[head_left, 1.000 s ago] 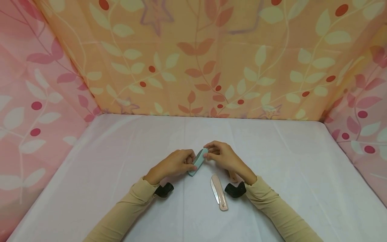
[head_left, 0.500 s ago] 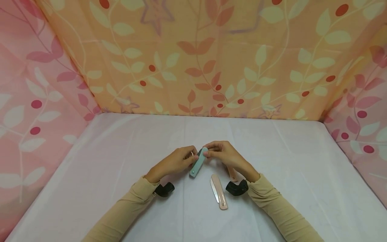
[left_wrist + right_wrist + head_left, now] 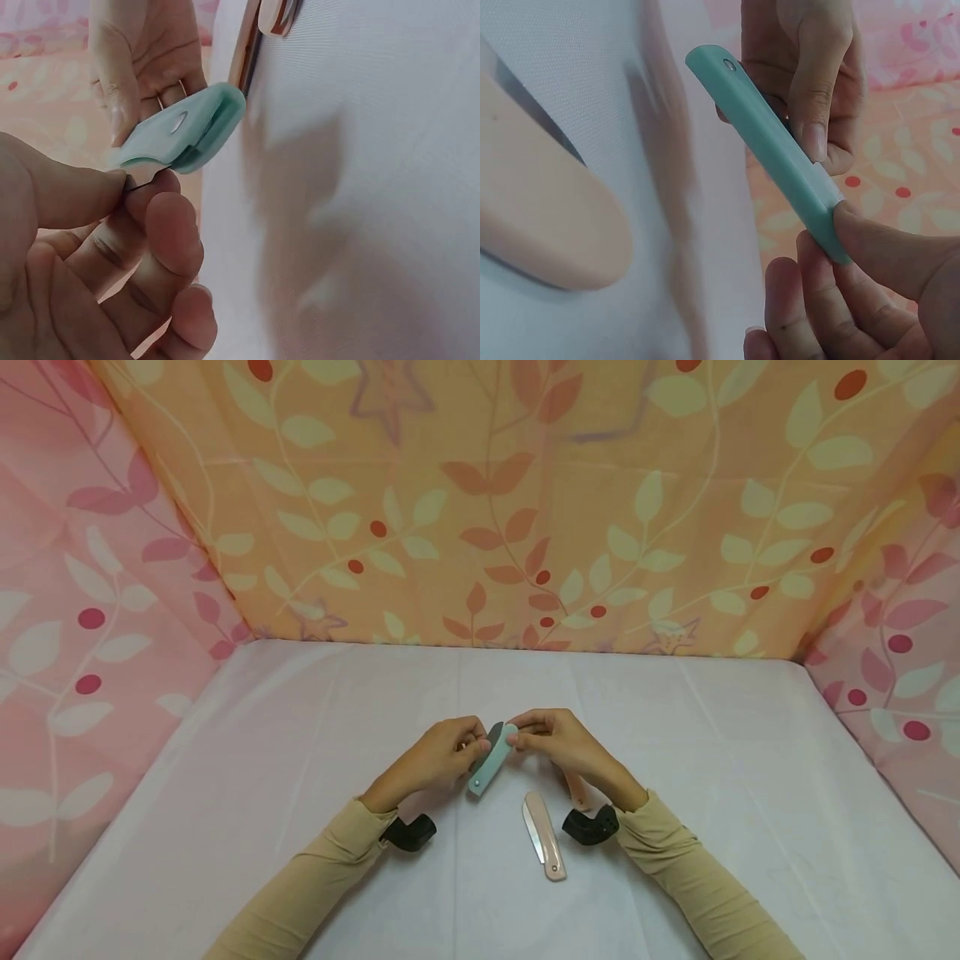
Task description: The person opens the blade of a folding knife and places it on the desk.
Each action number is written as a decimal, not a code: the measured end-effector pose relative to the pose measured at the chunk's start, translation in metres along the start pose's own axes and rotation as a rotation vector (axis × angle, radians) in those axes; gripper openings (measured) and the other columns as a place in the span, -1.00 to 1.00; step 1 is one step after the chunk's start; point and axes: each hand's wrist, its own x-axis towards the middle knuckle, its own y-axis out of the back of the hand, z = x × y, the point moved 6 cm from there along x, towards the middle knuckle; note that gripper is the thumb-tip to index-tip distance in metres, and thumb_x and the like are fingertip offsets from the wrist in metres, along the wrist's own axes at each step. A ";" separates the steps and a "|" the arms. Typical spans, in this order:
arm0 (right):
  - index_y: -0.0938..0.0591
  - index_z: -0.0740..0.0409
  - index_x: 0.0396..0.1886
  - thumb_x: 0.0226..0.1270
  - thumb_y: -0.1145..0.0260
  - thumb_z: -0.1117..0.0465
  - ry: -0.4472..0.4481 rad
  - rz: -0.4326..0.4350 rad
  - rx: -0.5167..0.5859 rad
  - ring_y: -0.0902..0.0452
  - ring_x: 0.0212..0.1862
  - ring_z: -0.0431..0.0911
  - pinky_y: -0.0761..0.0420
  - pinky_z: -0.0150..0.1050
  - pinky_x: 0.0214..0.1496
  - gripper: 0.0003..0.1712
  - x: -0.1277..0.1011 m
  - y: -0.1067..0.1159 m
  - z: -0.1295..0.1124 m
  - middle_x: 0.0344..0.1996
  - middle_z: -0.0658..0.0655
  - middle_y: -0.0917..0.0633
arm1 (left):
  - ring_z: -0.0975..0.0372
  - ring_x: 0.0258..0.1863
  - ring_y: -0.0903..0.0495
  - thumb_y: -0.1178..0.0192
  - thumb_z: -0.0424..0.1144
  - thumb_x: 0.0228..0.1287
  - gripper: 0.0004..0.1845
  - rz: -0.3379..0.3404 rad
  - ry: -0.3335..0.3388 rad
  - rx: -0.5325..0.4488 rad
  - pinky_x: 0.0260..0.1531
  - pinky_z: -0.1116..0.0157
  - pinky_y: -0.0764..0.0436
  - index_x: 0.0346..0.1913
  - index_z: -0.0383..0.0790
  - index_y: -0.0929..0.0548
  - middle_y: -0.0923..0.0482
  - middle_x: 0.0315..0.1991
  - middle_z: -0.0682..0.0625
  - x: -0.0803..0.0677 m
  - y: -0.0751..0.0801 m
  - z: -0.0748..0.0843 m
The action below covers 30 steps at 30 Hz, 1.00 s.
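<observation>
White cloth (image 3: 300, 760) covers the table. Above it, the green folding knife (image 3: 489, 762) is held slanted, far end up and right. The left hand (image 3: 438, 760) pinches its blade; the right hand (image 3: 558, 745) pinches the handle's far end. A pink folding knife (image 3: 545, 837) lies near. Only the left wrist view shows the pinched blade (image 3: 142, 176).

Folding knife (image 3: 489, 757) between hands, second knife (image 3: 543, 837) nearer, right.

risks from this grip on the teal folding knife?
1. The left hand pinches the blade itself between thumb and finger; a slip could cut the fingertips.
2. The right hand grips only the end of the teal folding knife, so the handle could twist loose.
3. The pink folding knife lies on the table close under the right wrist and could be knocked.
</observation>
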 end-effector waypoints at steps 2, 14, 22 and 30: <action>-0.60 0.31 0.14 0.40 -0.33 0.09 -0.001 0.005 -0.001 -0.69 -0.09 -0.05 -0.57 -0.25 0.04 -0.55 0.000 0.001 0.000 -0.12 0.22 -0.77 | 0.32 -0.67 -0.44 -0.09 -0.26 0.49 -0.86 0.010 -0.005 -0.011 -0.59 0.39 -0.42 -0.24 -0.25 -0.55 -0.53 -0.57 0.03 0.001 0.001 -0.001; -0.60 0.36 0.11 0.39 -0.33 0.13 0.003 0.005 0.000 -0.64 -0.18 -0.19 -0.57 -0.27 -0.03 -0.56 0.001 0.006 0.001 -0.14 0.24 -0.77 | 0.16 -0.62 -0.59 -0.10 -0.28 0.48 -0.87 0.022 -0.009 -0.038 -0.56 0.36 -0.48 -0.23 -0.29 -0.55 -0.60 -0.54 -0.06 0.003 0.002 -0.001; -0.61 0.35 0.10 0.40 -0.32 0.13 0.002 0.025 0.000 -0.62 -0.20 -0.15 -0.56 -0.27 -0.08 -0.57 0.002 0.009 0.001 -0.16 0.23 -0.76 | 0.23 -0.65 -0.47 -0.08 -0.26 0.50 -0.84 0.028 0.003 -0.118 -0.59 0.35 -0.45 -0.23 -0.29 -0.53 -0.56 -0.57 -0.10 0.004 0.007 -0.007; -0.60 0.33 0.12 0.41 -0.31 0.13 -0.009 0.008 0.010 -0.67 -0.14 -0.04 -0.60 -0.18 0.01 -0.57 0.000 0.007 -0.002 -0.16 0.21 -0.77 | 0.19 -0.65 -0.44 -0.05 -0.15 0.52 -0.79 -0.051 0.051 -0.180 -0.62 0.37 -0.36 -0.08 -0.25 -0.51 -0.54 -0.59 -0.11 0.006 0.003 -0.014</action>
